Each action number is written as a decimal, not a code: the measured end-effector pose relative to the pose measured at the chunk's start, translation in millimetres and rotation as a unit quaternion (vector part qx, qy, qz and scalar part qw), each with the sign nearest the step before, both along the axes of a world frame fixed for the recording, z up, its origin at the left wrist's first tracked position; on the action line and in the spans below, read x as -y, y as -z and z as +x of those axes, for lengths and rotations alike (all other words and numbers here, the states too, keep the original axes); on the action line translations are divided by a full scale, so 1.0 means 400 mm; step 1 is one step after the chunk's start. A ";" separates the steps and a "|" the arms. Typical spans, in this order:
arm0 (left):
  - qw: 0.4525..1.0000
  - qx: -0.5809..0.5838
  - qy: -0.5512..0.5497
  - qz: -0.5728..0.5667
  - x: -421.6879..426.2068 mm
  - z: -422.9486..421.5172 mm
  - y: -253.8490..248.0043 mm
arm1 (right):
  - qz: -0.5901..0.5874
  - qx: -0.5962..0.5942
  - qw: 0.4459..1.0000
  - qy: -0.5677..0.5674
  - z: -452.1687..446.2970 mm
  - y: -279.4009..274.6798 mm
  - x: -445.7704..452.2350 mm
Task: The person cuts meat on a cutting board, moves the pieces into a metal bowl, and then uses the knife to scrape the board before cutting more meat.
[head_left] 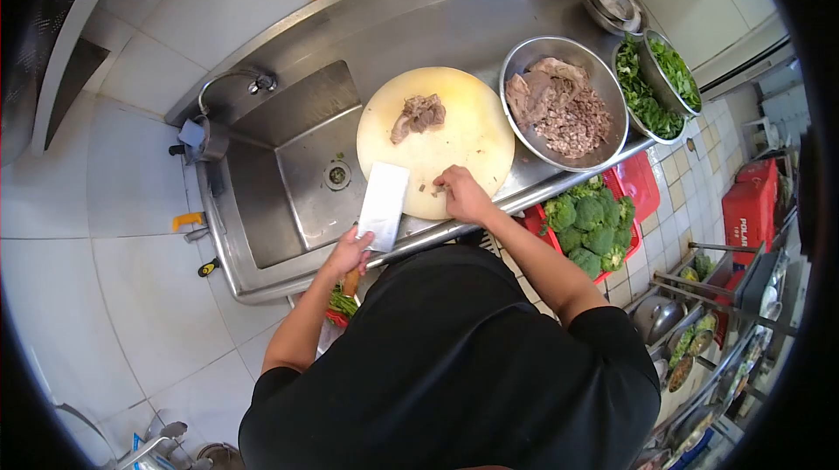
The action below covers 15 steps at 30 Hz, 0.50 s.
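My left hand (pixel 351 252) is closed around the wooden handle of a cleaver (pixel 384 199). Its broad, bright blade lies over the near left edge of a round cutting board (pixel 476 125). At the near side of the board, my right hand (pixel 465 193) has its fingers drawn together and pointing down. Small scraps of meat (pixel 423 188) lie by those fingertips; what is between them is too small to make out. Farther back on the board rests a lump of cooked meat (pixel 419 115). A steel bowl (pixel 504 90) to the right holds chopped meat (pixel 572 120) and larger pieces.
Left of the board is a steel sink (pixel 306 173) with a faucet (pixel 253 83). Bowls of leafy greens (pixel 642 90) stand at the far right of the counter. Below the counter edge, a red crate holds broccoli (pixel 594 221). Shelves with dishes (pixel 699 330) line the right side.
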<state>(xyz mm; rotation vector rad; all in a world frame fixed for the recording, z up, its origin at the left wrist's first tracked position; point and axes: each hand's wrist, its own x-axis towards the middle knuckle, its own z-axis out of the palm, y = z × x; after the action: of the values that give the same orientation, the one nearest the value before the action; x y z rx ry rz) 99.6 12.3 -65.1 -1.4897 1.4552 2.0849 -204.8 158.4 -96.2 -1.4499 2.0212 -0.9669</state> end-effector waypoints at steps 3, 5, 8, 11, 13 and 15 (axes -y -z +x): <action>0.995 -0.052 0.086 0.026 -0.065 -0.079 0.031 | -0.041 0.043 0.996 0.074 0.060 -0.025 -0.031; 0.990 -0.073 0.119 0.035 -0.087 -0.132 0.070 | -0.030 0.122 0.984 0.122 0.060 -0.008 -0.033; 0.980 -0.107 0.163 0.041 -0.065 -0.236 0.036 | -0.041 0.128 0.970 0.201 0.012 -0.002 -0.042; 0.967 -0.138 0.213 0.012 -0.056 -0.364 -0.027 | -0.100 0.069 0.964 0.238 -0.080 -0.067 -0.080; 0.954 -0.167 0.246 -0.031 -0.070 -0.460 -0.111 | -0.147 0.021 0.955 0.255 -0.142 -0.154 -0.102; 0.934 -0.194 0.281 -0.109 -0.099 -0.549 -0.190 | -0.169 -0.043 0.932 0.318 -0.219 -0.210 -0.125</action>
<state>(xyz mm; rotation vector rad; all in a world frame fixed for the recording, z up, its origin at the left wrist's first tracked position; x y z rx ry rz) -120.1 51.8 10.8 -0.5944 2.0124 1.9499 -292.6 208.2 -12.3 -0.9918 2.5527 -1.5990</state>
